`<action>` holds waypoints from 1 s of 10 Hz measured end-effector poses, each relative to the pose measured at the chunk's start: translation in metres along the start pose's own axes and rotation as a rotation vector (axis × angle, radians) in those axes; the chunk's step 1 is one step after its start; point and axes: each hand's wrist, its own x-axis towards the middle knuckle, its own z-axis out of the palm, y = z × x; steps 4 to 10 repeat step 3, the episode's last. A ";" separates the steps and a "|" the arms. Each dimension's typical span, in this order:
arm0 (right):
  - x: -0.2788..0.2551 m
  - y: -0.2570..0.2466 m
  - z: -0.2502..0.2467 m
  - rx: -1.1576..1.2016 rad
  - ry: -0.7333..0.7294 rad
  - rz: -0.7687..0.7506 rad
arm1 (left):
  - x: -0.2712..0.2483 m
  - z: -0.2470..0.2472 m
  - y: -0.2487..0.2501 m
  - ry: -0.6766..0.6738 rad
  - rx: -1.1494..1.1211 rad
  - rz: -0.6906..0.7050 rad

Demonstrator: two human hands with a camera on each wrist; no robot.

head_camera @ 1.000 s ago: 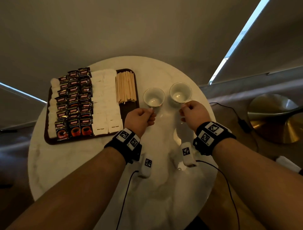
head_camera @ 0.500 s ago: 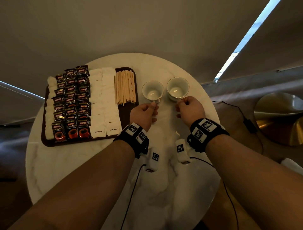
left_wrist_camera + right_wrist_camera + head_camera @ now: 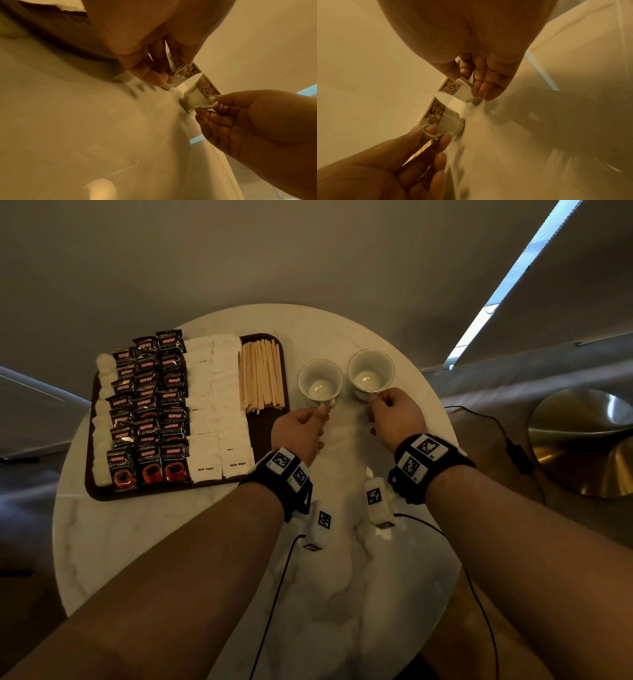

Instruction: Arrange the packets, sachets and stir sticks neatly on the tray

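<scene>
Round white marble table (image 3: pixel 144 549), glossy, pale veining, set close to a plain beige wall (image 3: pixel 274 251). Bright strip of daylight (image 3: pixel 513 278) slants down the wall at right; a brass-coloured dome (image 3: pixel 589 446) sits low beyond the table edge, black cable (image 3: pixel 507 436) trailing near it. Dark tray (image 3: pixel 267 426) on the table's left half: coffee packets (image 3: pixel 150 412) in overlapping rows, white sugar sachets (image 3: pixel 219 405) beside them, wooden stir sticks (image 3: pixel 262 376) bundled at the tray's right end. Two small cups stand upright just right of the tray, nearly touching. Left hand (image 3: pixel 299 429) pinches the handle of the left cup (image 3: pixel 319 380); right hand (image 3: pixel 397 419) pinches the handle of the right cup (image 3: pixel 370 371). Both bases on the marble.
</scene>
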 end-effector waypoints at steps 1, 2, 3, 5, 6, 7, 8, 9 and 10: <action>-0.001 0.000 0.000 -0.011 0.016 -0.004 | -0.003 0.000 -0.002 -0.019 -0.056 0.012; -0.012 -0.003 -0.005 -0.023 0.049 0.026 | -0.011 -0.002 0.002 -0.068 -0.125 0.002; -0.023 -0.001 -0.011 -0.061 0.117 0.013 | -0.017 -0.006 -0.004 -0.099 -0.145 0.007; -0.023 -0.001 -0.011 -0.061 0.117 0.013 | -0.017 -0.006 -0.004 -0.099 -0.145 0.007; -0.023 -0.001 -0.011 -0.061 0.117 0.013 | -0.017 -0.006 -0.004 -0.099 -0.145 0.007; -0.023 -0.001 -0.011 -0.061 0.117 0.013 | -0.017 -0.006 -0.004 -0.099 -0.145 0.007; -0.023 -0.001 -0.011 -0.061 0.117 0.013 | -0.017 -0.006 -0.004 -0.099 -0.145 0.007; -0.023 -0.001 -0.011 -0.061 0.117 0.013 | -0.017 -0.006 -0.004 -0.099 -0.145 0.007; -0.023 -0.001 -0.011 -0.061 0.117 0.013 | -0.017 -0.006 -0.004 -0.099 -0.145 0.007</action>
